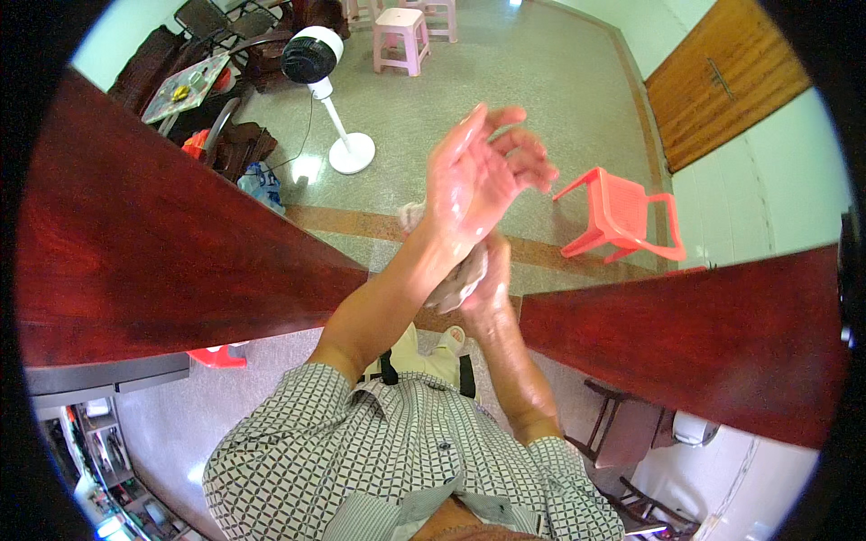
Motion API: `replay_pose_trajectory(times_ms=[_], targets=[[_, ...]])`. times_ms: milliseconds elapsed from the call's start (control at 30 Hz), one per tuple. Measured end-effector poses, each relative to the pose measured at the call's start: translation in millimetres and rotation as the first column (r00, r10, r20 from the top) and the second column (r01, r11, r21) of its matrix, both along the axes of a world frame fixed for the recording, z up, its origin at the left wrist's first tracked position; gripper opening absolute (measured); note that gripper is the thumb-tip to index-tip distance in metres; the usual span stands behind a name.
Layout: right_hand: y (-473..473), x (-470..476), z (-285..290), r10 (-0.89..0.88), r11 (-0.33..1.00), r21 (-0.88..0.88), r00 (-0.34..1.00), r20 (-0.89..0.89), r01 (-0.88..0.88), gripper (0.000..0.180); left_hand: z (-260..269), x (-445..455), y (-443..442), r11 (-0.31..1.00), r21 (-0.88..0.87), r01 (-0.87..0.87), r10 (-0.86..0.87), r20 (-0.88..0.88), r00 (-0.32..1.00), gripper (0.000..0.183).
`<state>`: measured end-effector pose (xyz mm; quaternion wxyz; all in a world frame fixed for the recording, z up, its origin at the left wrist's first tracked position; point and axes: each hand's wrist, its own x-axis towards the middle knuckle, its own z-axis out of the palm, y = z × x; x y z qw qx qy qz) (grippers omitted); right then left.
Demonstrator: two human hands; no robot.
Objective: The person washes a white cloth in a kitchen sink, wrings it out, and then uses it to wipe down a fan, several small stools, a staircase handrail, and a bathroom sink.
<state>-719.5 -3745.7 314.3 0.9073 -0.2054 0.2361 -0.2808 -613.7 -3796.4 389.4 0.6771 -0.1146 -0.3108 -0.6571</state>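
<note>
My left hand [477, 179] is raised in front of me, palm showing and fingers apart and slightly curled. Its skin looks wet and shiny, and nothing is in it. Behind the left wrist, my right hand [492, 277] holds a pale, crumpled cloth [460, 287] against the underside of the left forearm. Another pale bit, perhaps the same cloth, shows on the far side of that wrist. Most of the right fingers are hidden behind the left wrist. The right forearm also glistens.
Dark red wooden panels [169, 270] [676, 338] flank me on both sides. Ahead stand a white pedestal fan [352, 152], a red plastic chair [626, 209] and a pink plastic stool [400, 24]. A plastic bag [260, 186] lies by the left panel. A wooden door [731, 81] is at far right.
</note>
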Motion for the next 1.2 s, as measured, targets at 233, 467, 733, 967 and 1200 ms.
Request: replay_pose_trajectory(times_ms=[233,467,733,967,1200], targets=[[-152,39,8,-0.005,0.984,0.145,0.804,0.595,-0.102,0.050,-60,78,18,0.878,0.386,-0.285,0.130,0.380,0.916,0.047],[-219,149,-1,-0.325,0.507,-0.859,0.939,-0.110,0.074,0.061,-74,116,-88,0.352,0.595,-0.723,0.223,0.697,0.682,0.058],[-308,247,-25,-0.432,-0.465,-0.854,0.902,-0.009,-0.231,0.069,-79,234,-176,0.511,0.723,-0.465,0.388,0.289,0.875,0.066],[-422,363,-74,-0.135,-0.138,-0.988,0.989,-0.057,-0.075,0.051,-120,321,-252,0.221,0.633,-0.742,0.202,0.714,0.670,0.047],[-514,503,-103,0.323,0.604,-0.603,0.852,-0.413,-0.521,0.028,-97,368,-261,0.176,0.013,-0.984,-0.062,0.998,0.002,0.050]])
